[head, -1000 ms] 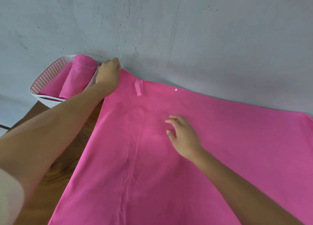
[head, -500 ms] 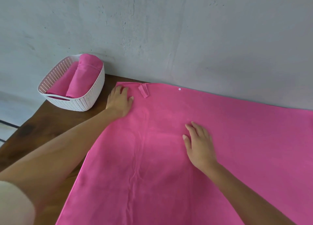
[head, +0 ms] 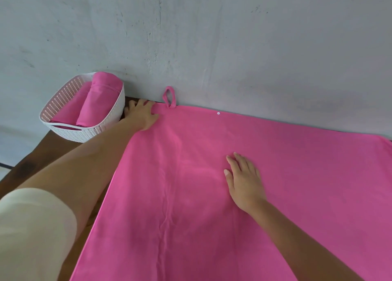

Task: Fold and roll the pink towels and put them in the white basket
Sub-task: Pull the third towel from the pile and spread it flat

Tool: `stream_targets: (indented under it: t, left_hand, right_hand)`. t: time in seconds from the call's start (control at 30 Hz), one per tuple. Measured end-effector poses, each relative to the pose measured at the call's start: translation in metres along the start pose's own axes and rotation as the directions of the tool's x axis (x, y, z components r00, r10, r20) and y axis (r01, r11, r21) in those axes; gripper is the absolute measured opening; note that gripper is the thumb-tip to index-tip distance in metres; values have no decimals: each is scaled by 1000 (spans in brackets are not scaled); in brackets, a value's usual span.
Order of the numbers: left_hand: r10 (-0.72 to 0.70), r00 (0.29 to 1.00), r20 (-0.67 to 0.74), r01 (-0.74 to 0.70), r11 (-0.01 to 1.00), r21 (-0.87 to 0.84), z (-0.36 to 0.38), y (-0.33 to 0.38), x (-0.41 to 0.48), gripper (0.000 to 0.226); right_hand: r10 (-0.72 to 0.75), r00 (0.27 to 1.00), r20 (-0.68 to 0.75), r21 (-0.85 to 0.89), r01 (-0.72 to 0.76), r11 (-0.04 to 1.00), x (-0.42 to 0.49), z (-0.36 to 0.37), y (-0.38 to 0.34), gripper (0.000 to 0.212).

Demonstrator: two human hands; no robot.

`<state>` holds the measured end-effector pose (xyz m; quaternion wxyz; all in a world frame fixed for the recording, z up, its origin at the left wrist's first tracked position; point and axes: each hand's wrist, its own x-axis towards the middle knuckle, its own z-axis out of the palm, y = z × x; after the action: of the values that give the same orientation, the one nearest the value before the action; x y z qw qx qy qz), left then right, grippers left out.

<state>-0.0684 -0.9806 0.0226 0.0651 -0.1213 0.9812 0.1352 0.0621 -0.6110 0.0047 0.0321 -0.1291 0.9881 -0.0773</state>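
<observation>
Smoothing before the fold. The pink towel point(head: 275, 174) lies spread on the table point(head: 53, 151), its far edge along the wall point(head: 212, 47), beside the white basket point(head: 101, 130), which holds two rolled towels point(head: 99, 102). The left hand point(head: 141, 116) presses the far corner with fingers spread; the right hand point(head: 244, 181) rests flat mid-cloth. Sweeping outward should clear the centre crease. Since the earlier frame, the left hand has reached farther and the loop point(head: 169, 96) has flipped up against the wall.
</observation>
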Motion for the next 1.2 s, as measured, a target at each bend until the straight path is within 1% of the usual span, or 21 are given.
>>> stream_targets:
  t: [0.07,0.13,0.2,0.3,0.4,0.53,0.63,0.7,0.77,0.87,0.97,1.07,1.13,1.2]
  left_hand:
    - [8,1000,20,-8,1000,13,-4,2,-1,63]
    - [30,999,-15,-30,1000,7,-5,2,-9,65]
    - [41,998,-55,-44,998,-45,-5,2,-25,67]
    - [25,995,-95,-40,986,-159,-1,4,-70,70]
    - [34,994,-100,-54,978,-200,10,3,-131,71]
    - [110,990,-83,-120,985,-122,36,-8,-198,73]
    - [128,987,-100,-132,991,-36,47,-22,-213,86]
    - [140,983,-116,-140,990,3,50,-27,-214,92]
    - [125,983,-131,-125,992,9,49,-24,-216,85]
    - [125,976,-181,-129,992,-14,46,-6,-222,66]
    - [157,962,-222,-164,986,-11,45,19,-235,57]
    - [190,946,-261,-205,978,-31,50,49,-252,42]
    - [229,930,-287,-250,967,-40,55,72,-265,33]
    - [264,918,-295,-290,956,-46,62,97,-281,30]
  right_hand:
    - [-6,1000,10,4,6,1000,1,-1,1,75]
    - [-1,1000,24,15,1,1000,3,-2,3,66]
    - [0,999,48,26,-1,1000,3,-2,5,58]
    - [8,1000,28,65,-10,998,-5,-4,8,62]
    - [-2,1000,1,84,2,996,-19,-5,9,66]
    - [-32,999,-19,69,34,997,-43,-8,16,76]
    - [-32,999,-9,71,33,997,-60,-8,24,78]
    - [-18,1000,-3,80,19,997,-69,-8,30,74]
    - [-14,1000,-7,90,15,996,-78,-8,35,71]
    - [-5,1000,-13,123,7,992,-94,-11,44,72]
    - [-5,998,-67,159,16,987,-113,-17,58,77]
    - [14,996,-89,215,5,977,-137,-25,75,68]
    - [24,993,-117,220,2,976,-156,-32,90,74]
    - [38,992,-122,204,-12,979,-177,-38,108,75]
